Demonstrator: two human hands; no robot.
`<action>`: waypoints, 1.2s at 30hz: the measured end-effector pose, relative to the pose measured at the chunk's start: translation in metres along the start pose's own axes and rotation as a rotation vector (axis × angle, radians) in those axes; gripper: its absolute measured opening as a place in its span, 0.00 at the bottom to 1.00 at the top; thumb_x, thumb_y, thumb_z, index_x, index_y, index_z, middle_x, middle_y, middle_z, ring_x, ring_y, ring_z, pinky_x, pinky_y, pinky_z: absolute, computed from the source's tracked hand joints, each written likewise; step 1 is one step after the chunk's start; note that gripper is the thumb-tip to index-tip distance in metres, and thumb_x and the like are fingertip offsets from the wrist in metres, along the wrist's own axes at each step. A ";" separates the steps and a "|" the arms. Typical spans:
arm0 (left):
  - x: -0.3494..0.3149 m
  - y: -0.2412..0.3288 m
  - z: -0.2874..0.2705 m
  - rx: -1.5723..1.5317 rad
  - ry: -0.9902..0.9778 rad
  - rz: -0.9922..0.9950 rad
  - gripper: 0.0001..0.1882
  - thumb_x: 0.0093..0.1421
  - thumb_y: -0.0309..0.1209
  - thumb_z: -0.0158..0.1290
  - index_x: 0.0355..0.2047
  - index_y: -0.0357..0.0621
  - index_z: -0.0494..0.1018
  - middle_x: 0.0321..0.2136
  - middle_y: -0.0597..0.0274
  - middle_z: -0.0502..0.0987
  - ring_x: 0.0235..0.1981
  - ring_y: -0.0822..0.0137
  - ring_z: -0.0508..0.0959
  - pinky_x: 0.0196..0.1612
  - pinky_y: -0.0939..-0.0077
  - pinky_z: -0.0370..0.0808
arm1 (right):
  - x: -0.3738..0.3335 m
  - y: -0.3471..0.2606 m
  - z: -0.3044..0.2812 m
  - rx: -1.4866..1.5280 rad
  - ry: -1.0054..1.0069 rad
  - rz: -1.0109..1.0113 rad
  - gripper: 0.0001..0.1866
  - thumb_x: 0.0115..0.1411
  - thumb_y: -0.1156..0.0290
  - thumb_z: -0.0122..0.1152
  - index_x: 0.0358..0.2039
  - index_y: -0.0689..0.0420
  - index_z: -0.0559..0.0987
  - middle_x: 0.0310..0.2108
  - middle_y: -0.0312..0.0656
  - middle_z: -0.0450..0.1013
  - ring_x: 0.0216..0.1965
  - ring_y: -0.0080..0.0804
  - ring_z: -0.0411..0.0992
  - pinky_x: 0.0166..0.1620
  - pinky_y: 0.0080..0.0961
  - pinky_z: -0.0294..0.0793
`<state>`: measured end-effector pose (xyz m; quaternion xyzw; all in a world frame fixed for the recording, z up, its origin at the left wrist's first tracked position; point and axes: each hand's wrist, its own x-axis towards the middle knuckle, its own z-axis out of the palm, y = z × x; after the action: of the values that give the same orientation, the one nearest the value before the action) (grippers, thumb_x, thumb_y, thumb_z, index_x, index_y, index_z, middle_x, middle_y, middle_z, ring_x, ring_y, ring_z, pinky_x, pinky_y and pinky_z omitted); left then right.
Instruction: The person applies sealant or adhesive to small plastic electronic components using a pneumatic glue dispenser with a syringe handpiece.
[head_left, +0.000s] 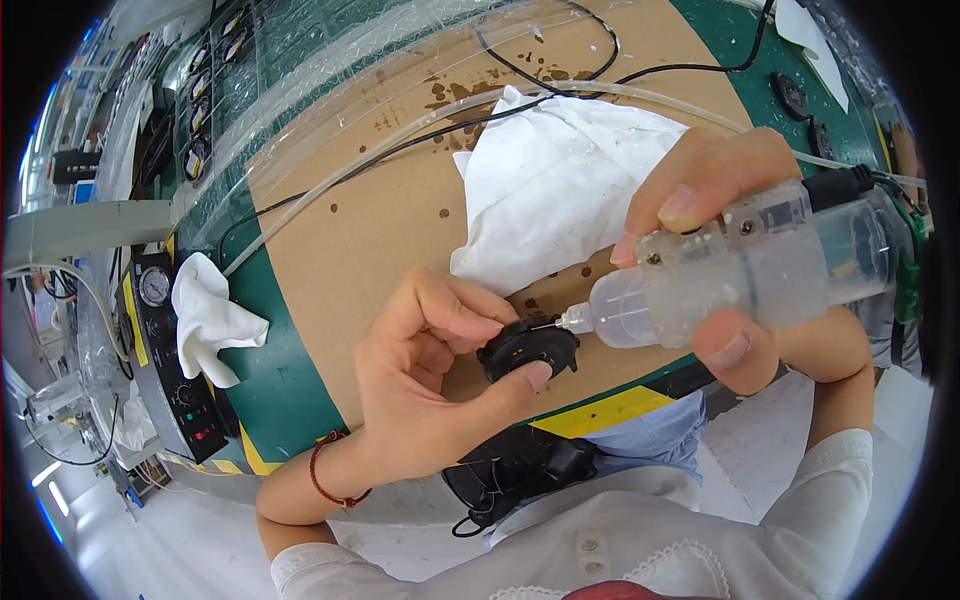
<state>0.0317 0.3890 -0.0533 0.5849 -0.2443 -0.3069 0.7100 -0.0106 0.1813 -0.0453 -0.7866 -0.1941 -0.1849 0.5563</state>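
A small black round part [528, 346] is pinched in the left hand [430, 385], thumb below and fingers closed over its upper edge, and is held just above the near edge of the cardboard sheet [360, 230] that covers the green bench [285, 390]. A clear plastic dispenser [740, 275] is gripped in the right hand [745, 260], with the fingers wrapped over the top and the thumb pressed beneath. Its fine metal tip [548, 324] is laid against the upper face of the black part.

For the step to be done well, the part is best kept steady and level, and the tip is best kept in light contact at one spot, so that whatever is dispensed is laid only where intended. Pressure on the dispenser should probably be gentle and brief, since an excess would likely run over the part and onto the fingers. A white cloth [555, 190] lies on the cardboard just behind the hands, near enough for wiping. A second cloth [210, 315] lies well apart, at the left.
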 end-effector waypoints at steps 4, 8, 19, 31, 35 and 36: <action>0.000 0.001 -0.001 -0.038 0.021 -0.026 0.18 0.40 0.12 0.53 0.28 0.38 0.58 0.28 0.53 0.68 0.32 0.70 0.72 0.37 0.80 0.69 | -0.002 -0.001 0.002 0.050 0.069 0.038 0.26 0.41 0.54 0.57 0.35 0.54 0.60 0.25 0.43 0.64 0.24 0.24 0.66 0.28 0.16 0.66; 0.000 0.001 -0.002 -0.023 0.011 -0.020 0.18 0.40 0.12 0.53 0.28 0.38 0.58 0.28 0.53 0.68 0.32 0.70 0.72 0.37 0.80 0.69 | -0.001 -0.003 0.001 0.051 0.048 0.076 0.26 0.41 0.54 0.57 0.35 0.54 0.59 0.26 0.43 0.64 0.25 0.24 0.66 0.28 0.16 0.65; -0.001 0.003 0.000 0.026 0.017 -0.042 0.19 0.40 0.13 0.54 0.31 0.38 0.59 0.29 0.56 0.69 0.32 0.72 0.72 0.38 0.81 0.69 | -0.003 -0.006 0.000 0.084 0.038 0.113 0.27 0.42 0.52 0.57 0.35 0.53 0.59 0.27 0.43 0.63 0.27 0.25 0.66 0.30 0.18 0.66; 0.000 0.008 0.003 0.073 -0.002 -0.063 0.17 0.41 0.13 0.53 0.35 0.30 0.67 0.32 0.58 0.70 0.32 0.74 0.72 0.36 0.84 0.68 | -0.001 -0.006 -0.009 0.052 -0.039 0.074 0.26 0.41 0.57 0.60 0.35 0.57 0.60 0.26 0.43 0.63 0.25 0.26 0.66 0.29 0.18 0.67; -0.004 0.005 0.004 0.014 0.033 -0.097 0.17 0.42 0.13 0.54 0.35 0.30 0.67 0.31 0.58 0.71 0.33 0.73 0.72 0.36 0.83 0.68 | -0.006 -0.001 0.002 0.312 -0.010 0.105 0.24 0.42 0.65 0.62 0.36 0.58 0.61 0.26 0.43 0.64 0.27 0.30 0.68 0.30 0.21 0.69; -0.004 0.006 0.004 0.010 0.016 -0.116 0.16 0.42 0.13 0.54 0.35 0.31 0.66 0.32 0.57 0.71 0.35 0.72 0.72 0.38 0.82 0.69 | -0.005 -0.002 0.003 0.282 -0.003 0.096 0.24 0.42 0.65 0.62 0.36 0.58 0.61 0.26 0.43 0.64 0.27 0.30 0.68 0.30 0.21 0.69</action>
<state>0.0276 0.3899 -0.0463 0.6042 -0.2056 -0.3416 0.6900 -0.0151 0.1842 -0.0472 -0.7093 -0.1810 -0.1279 0.6691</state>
